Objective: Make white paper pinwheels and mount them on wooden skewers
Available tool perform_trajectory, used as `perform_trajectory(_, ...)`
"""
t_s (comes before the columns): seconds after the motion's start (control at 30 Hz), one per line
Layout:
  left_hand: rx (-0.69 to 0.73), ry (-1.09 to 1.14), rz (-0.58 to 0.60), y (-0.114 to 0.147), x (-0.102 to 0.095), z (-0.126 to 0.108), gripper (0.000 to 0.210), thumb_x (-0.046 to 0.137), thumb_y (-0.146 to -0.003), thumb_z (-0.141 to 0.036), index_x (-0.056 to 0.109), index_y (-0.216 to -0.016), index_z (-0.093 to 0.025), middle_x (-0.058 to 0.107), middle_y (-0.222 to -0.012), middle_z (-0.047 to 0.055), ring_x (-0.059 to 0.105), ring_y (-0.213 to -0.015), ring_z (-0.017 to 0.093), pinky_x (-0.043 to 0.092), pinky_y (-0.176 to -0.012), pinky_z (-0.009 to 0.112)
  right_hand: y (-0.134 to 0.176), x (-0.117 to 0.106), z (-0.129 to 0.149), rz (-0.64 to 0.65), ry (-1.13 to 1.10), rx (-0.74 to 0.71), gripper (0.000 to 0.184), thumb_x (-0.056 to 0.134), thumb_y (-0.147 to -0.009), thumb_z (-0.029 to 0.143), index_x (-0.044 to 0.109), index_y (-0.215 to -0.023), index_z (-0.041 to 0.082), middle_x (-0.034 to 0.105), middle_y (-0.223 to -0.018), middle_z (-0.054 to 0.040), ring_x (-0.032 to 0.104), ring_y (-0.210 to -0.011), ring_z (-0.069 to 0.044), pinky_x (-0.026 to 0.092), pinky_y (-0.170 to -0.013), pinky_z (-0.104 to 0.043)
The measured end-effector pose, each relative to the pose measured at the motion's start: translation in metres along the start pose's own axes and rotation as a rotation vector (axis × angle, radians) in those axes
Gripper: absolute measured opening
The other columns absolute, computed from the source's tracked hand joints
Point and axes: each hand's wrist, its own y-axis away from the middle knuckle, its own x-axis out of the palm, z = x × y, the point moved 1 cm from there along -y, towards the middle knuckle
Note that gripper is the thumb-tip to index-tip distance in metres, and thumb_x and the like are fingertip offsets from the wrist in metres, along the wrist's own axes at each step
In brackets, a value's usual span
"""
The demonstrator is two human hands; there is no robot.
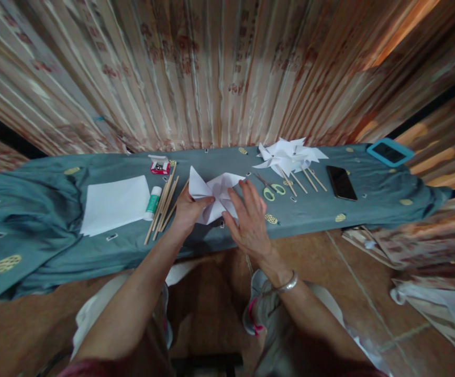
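Observation:
A white paper pinwheel (220, 189) with curled-in blades is held above the cloth-covered table. My left hand (190, 210) is closed on its left side, with the thumb pressed on the paper near the middle. My right hand (251, 222) lies against the pinwheel's right side. Its fingers are spread and the fingertips touch a blade. Close to my left hand lie several wooden sticks (165, 201), a glue stick (154, 203) and a small red-and-white box (159, 165) with its lid up. Scissors (269, 189) with light green handles rest beyond my right hand.
A stack of white paper (115, 205) lies on the left of the green cloth (306, 214). Finished pinwheels (290, 155) on sticks are piled at the back right. Beside them are a phone (341, 183) and a blue-framed device (390, 152). A curtain (211, 73) hangs behind.

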Motion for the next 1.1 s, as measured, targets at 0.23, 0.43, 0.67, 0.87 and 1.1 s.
perform_trajectory(0.23,0.033,-0.049,0.000,0.004,-0.005,-0.009,0.042,0.083,-0.046,-0.022,0.063,-0.082,-0.014,0.066,-0.071,-0.002,0.059,-0.065,0.015,0.046,-0.062,0.026,-0.009,0.010,-0.036,0.037,-0.832,0.669,0.093,0.072,-0.072,0.059,0.037,-0.145,0.014,0.052,-0.142,-0.0203,0.050,-0.132,-0.032,0.039,-0.111,-0.048)
perform_trajectory(0.43,-0.086,0.126,0.091,0.017,-0.001,-0.009,0.047,0.086,-0.043,-0.021,0.062,-0.083,-0.014,0.067,-0.070,-0.002,0.059,-0.061,0.013,0.048,-0.063,0.027,-0.020,0.012,-0.028,0.256,-1.437,0.860,0.072,0.086,-0.057,0.046,0.059,-0.120,0.020,0.076,-0.099,-0.0061,0.072,-0.093,-0.025,0.057,-0.087,-0.037)
perform_trajectory(0.67,-0.018,0.026,0.159,0.020,-0.007,-0.007,0.051,0.083,-0.049,-0.025,0.061,-0.094,-0.015,0.066,-0.073,-0.004,0.059,-0.066,0.015,0.048,-0.066,0.028,-0.021,0.013,-0.015,0.275,-1.475,0.865,0.060,0.089,-0.052,0.031,0.064,-0.106,0.021,0.076,-0.081,0.0001,0.073,-0.073,-0.021,0.058,-0.074,-0.035)
perform_trajectory(0.87,0.039,-0.135,0.157,0.019,-0.012,-0.008,0.049,0.079,-0.053,-0.026,0.062,-0.098,-0.015,0.066,-0.079,-0.002,0.060,-0.071,0.017,0.048,-0.067,0.027,-0.022,0.027,-0.008,0.208,-1.402,0.884,0.051,0.086,-0.050,0.025,0.064,-0.095,0.018,0.075,-0.080,-0.0002,0.070,-0.071,-0.018,0.056,-0.071,-0.031)
perform_trajectory(1.1,0.115,-0.219,0.164,0.018,-0.015,-0.009,0.047,0.076,-0.055,-0.023,0.063,-0.100,-0.015,0.067,-0.079,-0.001,0.061,-0.072,0.017,0.049,-0.067,0.027,-0.020,0.033,-0.005,0.167,-1.277,0.857,0.045,0.083,-0.052,0.026,0.063,-0.091,0.019,0.073,-0.081,-0.0008,0.066,-0.069,-0.017,0.053,-0.067,-0.031)
